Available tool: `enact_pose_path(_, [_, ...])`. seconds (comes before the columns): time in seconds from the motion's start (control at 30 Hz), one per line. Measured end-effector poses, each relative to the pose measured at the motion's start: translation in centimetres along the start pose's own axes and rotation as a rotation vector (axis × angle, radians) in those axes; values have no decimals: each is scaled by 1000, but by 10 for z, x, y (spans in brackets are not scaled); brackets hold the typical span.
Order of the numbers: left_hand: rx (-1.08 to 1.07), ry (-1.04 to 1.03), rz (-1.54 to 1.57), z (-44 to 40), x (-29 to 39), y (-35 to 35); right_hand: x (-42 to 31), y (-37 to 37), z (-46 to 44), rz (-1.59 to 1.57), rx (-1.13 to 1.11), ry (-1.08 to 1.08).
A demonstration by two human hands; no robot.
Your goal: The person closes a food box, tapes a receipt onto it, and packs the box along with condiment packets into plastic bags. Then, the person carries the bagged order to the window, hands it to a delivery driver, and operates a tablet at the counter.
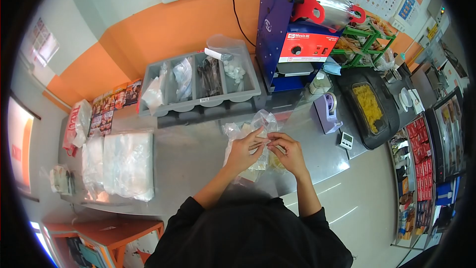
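Note:
In front of my body a clear plastic bag (268,120) lies on the steel counter, with pale, flat contents inside that I cannot make out. My left hand (244,150) is over its left side, fingers bent and pinched on the plastic. From the right, my right hand (288,153) meets it, thumb and fingertips closed on the same bag. The fingertips of both hands nearly touch. Part of the bag is hidden under the hands, and something yellowish shows beneath my right hand.
Behind the bag stands a grey compartment tray (198,103) holding plastic cutlery. A blue sealing machine (274,34) is at the back. To the right are a purple tape dispenser (327,114), a timer (345,140) and a black food container (347,87). Stacked plastic bags (129,161) lie left.

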State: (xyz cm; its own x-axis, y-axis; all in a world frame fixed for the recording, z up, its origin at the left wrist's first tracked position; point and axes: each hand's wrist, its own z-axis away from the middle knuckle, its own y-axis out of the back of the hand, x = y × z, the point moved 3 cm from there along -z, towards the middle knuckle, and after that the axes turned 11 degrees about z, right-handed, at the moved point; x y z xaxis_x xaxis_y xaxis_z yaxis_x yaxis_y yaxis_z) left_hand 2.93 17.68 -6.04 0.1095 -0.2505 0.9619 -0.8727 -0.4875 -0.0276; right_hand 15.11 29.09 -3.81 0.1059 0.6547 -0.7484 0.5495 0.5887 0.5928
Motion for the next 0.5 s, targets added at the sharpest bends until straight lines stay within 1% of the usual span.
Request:
enact_pose_path(0.2, [11,29,-12,0,-1,0,-4,0,0,25,22,13])
enact_pose_path(0.37, [15,10,-9,0,-2,0,-5,0,0,55,43,26])
enact_pose_path(0.47, [18,1,-6,0,-1,-1,-7,-1,0,91,54,-10])
enact_pose_path(0.5, [20,3,0,0,0,-1,-9,-1,0,139,109,34])
